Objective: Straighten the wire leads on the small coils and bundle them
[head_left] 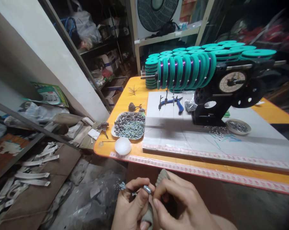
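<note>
A small metal ferrule [147, 189] sits pinched between the left hand [131, 207] and right hand [180, 207], both grips closed on it, below the orange tabletop [266, 112] edge. It looks light, stiff, slippery, best held by its sides. A tray of ferrules [129, 125] lies above; open room stays near the lap.

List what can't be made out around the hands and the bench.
- Head view, left hand: the small metal piece it pinches is too small to identify.
- Right hand: its wrist is cut off by the bottom edge.
- Tray: its parts are too small to identify.
- Dial: its markings are blurred.
</note>
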A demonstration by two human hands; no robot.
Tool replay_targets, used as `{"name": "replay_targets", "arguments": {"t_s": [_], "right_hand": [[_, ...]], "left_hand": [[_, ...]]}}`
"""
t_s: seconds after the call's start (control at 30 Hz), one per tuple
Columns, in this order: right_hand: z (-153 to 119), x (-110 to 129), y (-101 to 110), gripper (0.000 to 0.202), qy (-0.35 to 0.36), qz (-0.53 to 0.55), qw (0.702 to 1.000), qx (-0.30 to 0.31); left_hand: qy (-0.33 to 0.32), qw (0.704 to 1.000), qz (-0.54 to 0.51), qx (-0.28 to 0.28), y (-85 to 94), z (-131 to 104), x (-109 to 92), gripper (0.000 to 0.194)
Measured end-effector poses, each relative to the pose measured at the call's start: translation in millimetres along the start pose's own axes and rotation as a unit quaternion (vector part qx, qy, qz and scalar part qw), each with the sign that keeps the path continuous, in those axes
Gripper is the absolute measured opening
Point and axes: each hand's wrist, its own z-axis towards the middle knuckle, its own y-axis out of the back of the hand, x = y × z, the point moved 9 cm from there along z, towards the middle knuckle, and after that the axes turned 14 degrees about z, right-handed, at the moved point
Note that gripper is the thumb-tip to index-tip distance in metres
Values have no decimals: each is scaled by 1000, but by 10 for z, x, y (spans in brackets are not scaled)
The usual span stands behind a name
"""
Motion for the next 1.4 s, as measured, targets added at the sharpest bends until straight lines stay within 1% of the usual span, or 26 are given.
{"name": "replay_targets", "arguments": {"t_s": [0.07, 0.13, 0.23, 0.33, 0.43, 0.5, 0.63, 0.83, 0.93, 1.03, 1.13, 1.23, 1.27, 1.33, 1.37, 1.4], "right_hand": [[16, -16, -8, 15, 3, 5, 1000, 11], [34, -22, 3, 14, 8, 7, 1000, 11], [43, -5, 38, 15, 26, 7, 1000, 0], [11, 44, 88, 14, 73, -16, 997, -28], [-54, 88, 117, 18, 132, -54, 988, -59], [-91, 93, 103, 22, 159, -66, 983, -58], [-138, 106, 69, 27, 192, -93, 976, -39], [-162, 141, 58, 25, 214, -162, 962, -37], [-170, 153, 52, 24, 222, -182, 957, -47], [-160, 156, 24, 23, 221, -173, 959, -47], [-147, 216, 28, 33, 240, -153, 956, -66], [-116, 263, 25, 45, 252, -141, 955, -63], [-97, 249, 18, 46, 242, -139, 959, -53], [-63, 177, 9, 45, 207, -140, 968, -34], [-60, 146, 18, 44, 197, -140, 970, -36], [-59, 113, 20, 43, 187, -144, 971, -37]], "left_hand": [[-8, 1000, -1, -15, -29, -42, -73, 39], [-26, 999, 12, -19, -52, -57, -137, 37], [-80, 995, 59, -20, -53, -42, -218, 34], [-127, 989, 70, -32, -32, -31, -245, 31], [-115, 991, 36, -56, -1, -32, -186, 33], [-101, 993, 24, -56, -17, -39, -157, 35], [-93, 994, 32, -38, -55, -41, -149, 33], [-105, 993, 47, -15, -16, -9, -132, 29], [-110, 992, 52, 29, -35, 25, -104, 25], [-158, 983, 56, 79, -76, 32, -130, 16], [-216, 969, 87, 89, -83, 5, -185, 7], [-219, 961, 133, 107, -154, -29, -200, 8], [-214, 961, 147, 101, -163, -38, -211, 11], [-228, 954, 186, 63, -138, -68, -284, 14], [-254, 941, 219, 37, -119, -97, -350, 13], [-291, 921, 260, 14, -112, -139, -426, 13]]}}
